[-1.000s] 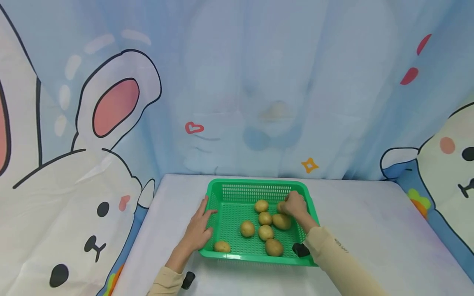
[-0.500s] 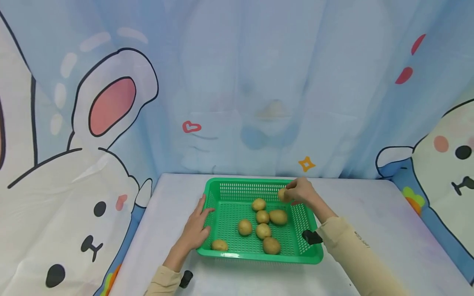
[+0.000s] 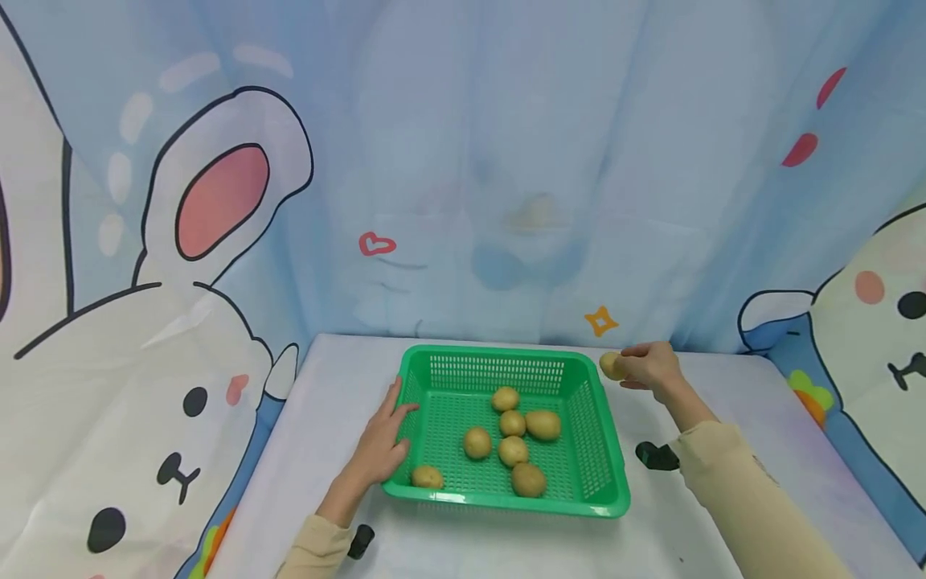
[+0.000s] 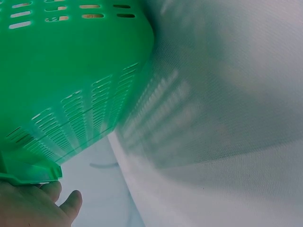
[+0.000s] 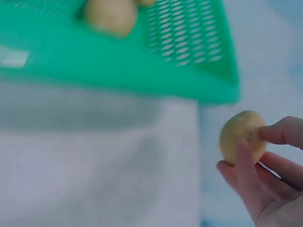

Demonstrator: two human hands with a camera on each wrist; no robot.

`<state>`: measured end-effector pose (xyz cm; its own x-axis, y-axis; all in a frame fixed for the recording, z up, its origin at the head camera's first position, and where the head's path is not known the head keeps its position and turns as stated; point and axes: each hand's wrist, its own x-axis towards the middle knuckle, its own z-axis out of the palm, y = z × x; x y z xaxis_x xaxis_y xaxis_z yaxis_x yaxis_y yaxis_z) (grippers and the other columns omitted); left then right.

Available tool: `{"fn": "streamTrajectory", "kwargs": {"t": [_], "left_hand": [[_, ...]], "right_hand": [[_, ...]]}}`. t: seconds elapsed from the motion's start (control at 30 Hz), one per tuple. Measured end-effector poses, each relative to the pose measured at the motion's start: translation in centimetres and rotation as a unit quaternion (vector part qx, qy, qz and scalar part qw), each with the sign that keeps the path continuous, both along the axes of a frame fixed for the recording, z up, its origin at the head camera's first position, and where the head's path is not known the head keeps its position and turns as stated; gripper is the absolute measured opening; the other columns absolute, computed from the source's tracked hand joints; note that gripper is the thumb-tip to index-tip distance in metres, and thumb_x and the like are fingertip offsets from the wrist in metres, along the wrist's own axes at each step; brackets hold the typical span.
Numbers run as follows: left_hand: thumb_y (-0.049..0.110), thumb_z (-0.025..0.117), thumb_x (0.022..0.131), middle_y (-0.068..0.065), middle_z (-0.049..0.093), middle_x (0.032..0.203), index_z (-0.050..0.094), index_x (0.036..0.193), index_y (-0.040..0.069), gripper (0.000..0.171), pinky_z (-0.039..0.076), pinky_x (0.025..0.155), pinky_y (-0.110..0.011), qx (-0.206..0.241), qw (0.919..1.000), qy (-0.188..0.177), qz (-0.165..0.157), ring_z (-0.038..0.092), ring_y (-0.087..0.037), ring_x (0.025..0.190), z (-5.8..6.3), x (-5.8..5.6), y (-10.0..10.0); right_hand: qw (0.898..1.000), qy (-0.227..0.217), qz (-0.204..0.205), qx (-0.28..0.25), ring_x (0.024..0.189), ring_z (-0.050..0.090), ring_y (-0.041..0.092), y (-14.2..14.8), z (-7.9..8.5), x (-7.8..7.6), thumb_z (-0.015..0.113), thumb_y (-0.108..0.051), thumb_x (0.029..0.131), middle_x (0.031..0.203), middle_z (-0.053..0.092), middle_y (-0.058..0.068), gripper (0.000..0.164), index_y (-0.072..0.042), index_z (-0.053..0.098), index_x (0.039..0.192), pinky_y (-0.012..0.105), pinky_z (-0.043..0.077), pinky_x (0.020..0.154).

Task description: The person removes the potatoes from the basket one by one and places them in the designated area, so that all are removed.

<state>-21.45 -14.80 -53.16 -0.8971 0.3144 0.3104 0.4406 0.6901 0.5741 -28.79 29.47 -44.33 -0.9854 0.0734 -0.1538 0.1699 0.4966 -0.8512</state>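
My right hand pinches a small yellow potato between thumb and fingers, just outside the far right corner of the green basket. The right wrist view shows the thumb and fingertips around this potato. At the basket's left side my left hand rests on the rim with its fingers spread. Part of that hand shows under the rim's corner in the left wrist view. Inside the basket lie several potatoes, among them an oval one, a darker one and one in the near left corner.
The basket stands on a table with a white cloth. Behind it hangs a blue curtain with cartoon animals, close to the table's far edge. A black wrist device sits by the right sleeve, another by the left.
The right hand has lifted one potato from the basket's far right part and carried it rightward over the rim to outside. The left hand stays at the left rim.
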Motion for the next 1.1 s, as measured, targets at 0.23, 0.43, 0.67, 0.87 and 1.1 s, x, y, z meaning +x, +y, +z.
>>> {"fn": "streamTrajectory", "kwargs": {"t": [0.23,0.43,0.67,0.87,1.1], "left_hand": [[-0.001,0.048,0.072,-0.025,0.016,0.161,0.057,0.129,-0.006,0.058,0.029,0.109,-0.062,0.006,0.9999,0.011,-0.004,0.020,-0.041,0.146,0.0,0.1,0.0],[0.000,0.048,0.072,-0.025,0.015,0.161,0.057,0.129,-0.005,0.058,0.028,0.109,-0.062,0.006,0.9999,0.012,-0.006,0.019,-0.042,0.146,-0.1,0.1,0.0],[-0.001,0.049,0.073,-0.025,0.015,0.161,0.057,0.130,-0.005,0.057,0.028,0.108,-0.064,0.006,0.9999,0.009,-0.009,0.019,-0.042,0.146,-0.1,0.1,0.0],[-0.001,0.048,0.073,-0.025,0.014,0.161,0.056,0.130,-0.004,0.057,0.028,0.109,-0.063,0.004,0.9999,0.008,-0.006,0.018,-0.042,0.147,-0.2,0.1,0.0],[0.000,0.047,0.073,-0.024,0.015,0.161,0.056,0.130,-0.005,0.058,0.027,0.110,-0.062,0.007,0.9999,0.009,-0.005,0.017,-0.039,0.148,-0.2,0.1,0.0]], "right_hand": [[0.996,-0.032,-0.079,-0.023,0.066,0.068,0.016,2.5,-4.0,1.1,0.058,-0.012,0.091,0.121,0.049,0.041,0.053,0.024,0.046,0.128,0.034,0.059,0.068],[0.994,-0.053,-0.096,-0.019,0.069,0.065,0.015,3.4,-5.5,1.6,0.057,-0.012,0.091,0.127,0.043,0.043,0.054,0.025,0.045,0.128,0.033,0.059,0.068],[0.994,-0.058,-0.097,-0.012,0.069,0.066,0.016,3.7,-6.6,2.2,0.057,-0.012,0.090,0.125,0.043,0.044,0.055,0.026,0.044,0.128,0.035,0.059,0.067],[0.992,-0.075,-0.103,0.002,0.074,0.065,0.019,3.8,-7.4,2.4,0.059,-0.014,0.091,0.125,0.044,0.042,0.054,0.024,0.045,0.127,0.033,0.059,0.066],[0.991,-0.078,-0.110,0.010,0.080,0.066,0.025,3.7,-8.2,2.7,0.059,-0.014,0.089,0.125,0.045,0.042,0.055,0.024,0.046,0.127,0.034,0.059,0.067]]}}
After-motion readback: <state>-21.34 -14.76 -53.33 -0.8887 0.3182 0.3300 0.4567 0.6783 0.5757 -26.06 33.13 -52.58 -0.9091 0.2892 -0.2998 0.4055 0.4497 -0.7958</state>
